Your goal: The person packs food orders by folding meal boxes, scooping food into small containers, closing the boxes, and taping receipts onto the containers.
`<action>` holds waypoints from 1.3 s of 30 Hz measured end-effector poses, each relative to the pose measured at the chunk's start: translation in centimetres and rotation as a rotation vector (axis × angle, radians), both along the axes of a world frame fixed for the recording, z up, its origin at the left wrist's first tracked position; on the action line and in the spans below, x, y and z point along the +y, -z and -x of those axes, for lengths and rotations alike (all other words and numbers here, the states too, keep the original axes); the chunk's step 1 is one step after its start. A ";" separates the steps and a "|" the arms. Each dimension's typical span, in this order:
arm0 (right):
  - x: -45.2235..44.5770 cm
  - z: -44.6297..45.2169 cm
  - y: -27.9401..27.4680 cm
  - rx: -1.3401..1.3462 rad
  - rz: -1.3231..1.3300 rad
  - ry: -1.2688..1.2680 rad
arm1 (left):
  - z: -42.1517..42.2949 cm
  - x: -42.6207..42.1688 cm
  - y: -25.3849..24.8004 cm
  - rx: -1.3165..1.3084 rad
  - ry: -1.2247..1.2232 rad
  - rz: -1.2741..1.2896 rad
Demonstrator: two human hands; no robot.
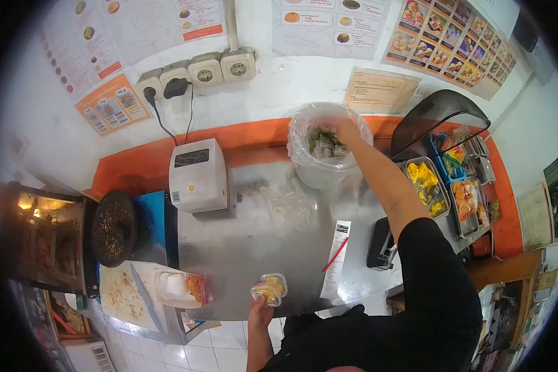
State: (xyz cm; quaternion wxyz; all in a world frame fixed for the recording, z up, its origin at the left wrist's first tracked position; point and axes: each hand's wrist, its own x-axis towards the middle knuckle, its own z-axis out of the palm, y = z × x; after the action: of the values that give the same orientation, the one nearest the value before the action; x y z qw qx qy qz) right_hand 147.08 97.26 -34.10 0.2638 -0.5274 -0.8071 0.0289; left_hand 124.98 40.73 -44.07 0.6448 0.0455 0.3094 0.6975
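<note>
black shirt cloth (415, 273) lies nearest the camera, at the bottom right. thumb and fingers of the left hand (261, 311) are closed narrowly on the side of a clear tub (270, 289) with yellow food inside. this tub is on the near side of the bucket (328, 172) and a little to its left, by the front edge of the metal counter (248, 248); whether it touches the counter i cannot tell. the right hand (348, 131) is inside the mouth of the bucket, above small packets and something green (324, 144); its fingers are blurred and partly hidden, so i cannot tell how wide they are or if they grip anything. a plastic liner (297, 133) folds over the bucket's rim.

just to the near left of the bucket lie thin clear bags (288, 208). bare metal runs from these bags down to the tub, giving the left hand open room. nearer than the bucket lies a long paper slip (335, 266) with a red strip (335, 255) across it, and to the slip's right a black device (381, 247). left of the bucket stands a white machine (198, 176); right of it, past the right forearm, sits a metal tray of yellow food (425, 186).

on the wall behind the bucket hang picture menus (449, 46) and a tan notice (381, 90); the slip, menus and notice carry print too small to read.
</note>
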 end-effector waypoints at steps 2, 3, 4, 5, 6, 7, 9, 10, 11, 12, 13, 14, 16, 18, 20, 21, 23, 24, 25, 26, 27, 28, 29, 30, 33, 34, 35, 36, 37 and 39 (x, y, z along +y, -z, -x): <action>-1.0 -0.4 -3.3 -0.127 -0.005 -0.016 | 0.4 0.1 0.7 0.001 -0.005 0.004; -1.6 -0.6 -4.5 -0.181 0.083 0.028 | 0.7 0.4 0.6 0.001 0.005 0.035; -2.1 -0.9 -5.5 -0.233 0.171 0.073 | 0.8 0.9 0.6 0.002 0.016 0.064; -1.8 -1.3 -5.2 -0.229 0.159 0.078 | 0.8 1.4 0.5 0.005 0.019 0.052; -0.7 -2.0 -3.5 -0.186 0.124 0.083 | 0.7 2.2 -0.4 0.041 0.038 0.052; 0.3 -2.6 -2.2 -0.142 0.089 0.086 | 0.7 2.9 -1.1 0.078 0.053 0.053; 0.9 -2.7 -0.6 -0.202 0.022 0.038 | 0.4 4.1 -1.8 0.065 0.050 0.029; 0.7 -2.3 -0.6 -0.229 -0.009 0.013 | 0.2 4.7 -2.0 0.048 0.048 0.017; 0.6 -1.9 -0.5 -0.255 -0.041 -0.011 | 0.0 5.1 -1.8 0.061 0.043 0.010; -0.1 -1.5 -1.1 -0.340 -0.006 0.019 | -0.1 5.1 -1.4 0.088 0.049 -0.008; -1.0 -1.0 -1.8 -0.375 0.017 0.034 | -0.3 5.2 -1.6 0.115 0.056 -0.022; -1.7 -0.5 -2.5 -0.411 0.040 0.049 | -0.4 4.9 -1.8 0.108 0.077 -0.025; -2.4 0.4 -2.7 0.057 0.075 0.253 | -0.7 3.8 -1.5 0.087 0.082 -0.011; -0.2 0.0 -0.6 0.038 0.088 0.287 | -0.7 2.7 -1.0 0.052 0.083 -0.006; 0.3 0.0 -1.5 -0.145 0.091 0.247 | -0.8 1.6 -0.3 0.088 0.072 0.004; -1.5 0.1 -4.3 -0.127 0.085 0.217 | -0.7 1.2 0.2 0.083 0.069 0.011; -2.1 -0.3 -5.7 -0.122 0.093 0.184 | -0.3 0.1 1.3 0.082 0.075 0.065; -0.9 -1.2 -5.7 0.065 0.135 0.097 | -0.1 -0.3 1.6 0.075 0.077 0.079; -0.9 -2.0 -5.8 0.253 0.174 0.015 | 0.1 -0.1 1.4 0.088 0.093 0.066; -1.5 -2.7 -5.3 0.250 0.182 0.027 | 0.3 0.3 1.2 0.103 0.114 0.050; -2.7 -3.5 -5.6 0.525 0.208 -0.092 | 0.3 0.9 0.4 0.098 0.131 0.055; -4.2 -4.5 -6.1 0.800 0.222 -0.207 | 0.2 1.7 -0.9 0.108 0.155 0.027; -7.2 -5.5 -7.5 0.797 0.216 -0.176 | -0.2 2.6 -1.9 0.117 0.186 -0.002; -12.0 -6.1 -9.3 0.953 0.324 -0.183 | -0.6 3.5 -2.6 0.142 0.215 -0.032; -22.6 -8.7 -8.9 1.157 0.332 -0.085 | -2.7 6.8 -4.6 0.163 0.344 -0.178; -25.9 -9.4 -7.9 1.216 0.333 -0.041 | -3.7 7.9 -4.9 0.152 0.437 -0.185; -29.3 -10.5 -6.9 1.279 0.326 0.010 | -4.9 8.8 -5.0 0.174 0.467 -0.295; -32.5 -12.0 -5.2 1.313 0.432 0.070 | -6.2 9.5 -5.3 0.186 0.497 -0.404; -35.6 -13.6 -3.1 1.356 0.541 0.127 | -7.8 9.9 -6.0 0.162 0.599 -0.401; -40.9 -16.3 1.9 1.373 0.548 0.327 | -11.1 10.4 -8.3 0.120 0.726 -0.396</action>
State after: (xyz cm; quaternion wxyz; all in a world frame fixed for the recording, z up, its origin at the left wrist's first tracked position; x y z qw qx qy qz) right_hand 163.39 56.31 -36.04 0.5676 -0.5505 -0.3368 0.5112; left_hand 136.05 51.15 -35.82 0.8085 0.3152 0.1702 0.4669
